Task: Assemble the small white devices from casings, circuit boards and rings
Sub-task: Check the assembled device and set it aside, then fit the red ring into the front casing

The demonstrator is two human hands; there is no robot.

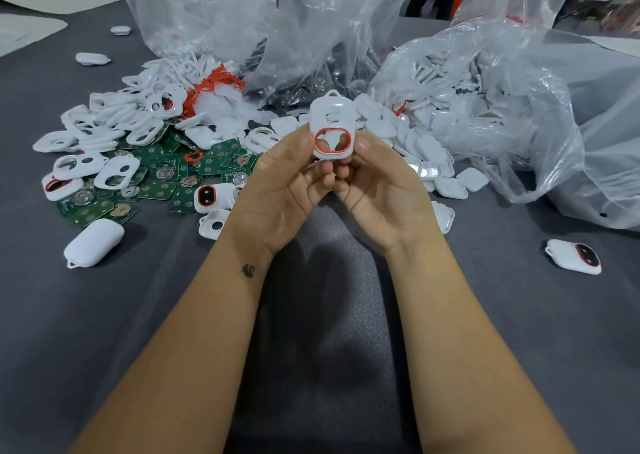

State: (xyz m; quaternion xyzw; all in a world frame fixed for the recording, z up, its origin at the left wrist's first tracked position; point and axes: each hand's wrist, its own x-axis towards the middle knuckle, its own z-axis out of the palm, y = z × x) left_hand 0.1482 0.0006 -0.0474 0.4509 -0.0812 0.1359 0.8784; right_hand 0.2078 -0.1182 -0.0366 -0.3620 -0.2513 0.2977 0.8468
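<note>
1. Both of my forearms reach in from the bottom edge, and my left hand (287,180) and right hand (374,183) meet above the grey surface (329,349), palms up.
2. Between them I hold a white casing (331,118) upright, loop end on top, with a red ring (332,140) seated round its lower opening.
3. My left thumb presses the casing's left edge and my right thumb its right edge; the curled fingers of both hands support it from behind, so each hand grips the casing.
4. Left of my hands lies a spread of green circuit boards (162,176), with a heap of open white casing halves (131,114) behind it and a bundle of loose red rings (211,85) at the heap's far end.
5. One closed white device (92,243) rests near the left edge of the boards; another with a red-rimmed window (575,256) lies apart on the right.
6. Clear plastic bags (491,83) of more white parts crowd the far side of the surface.
</note>
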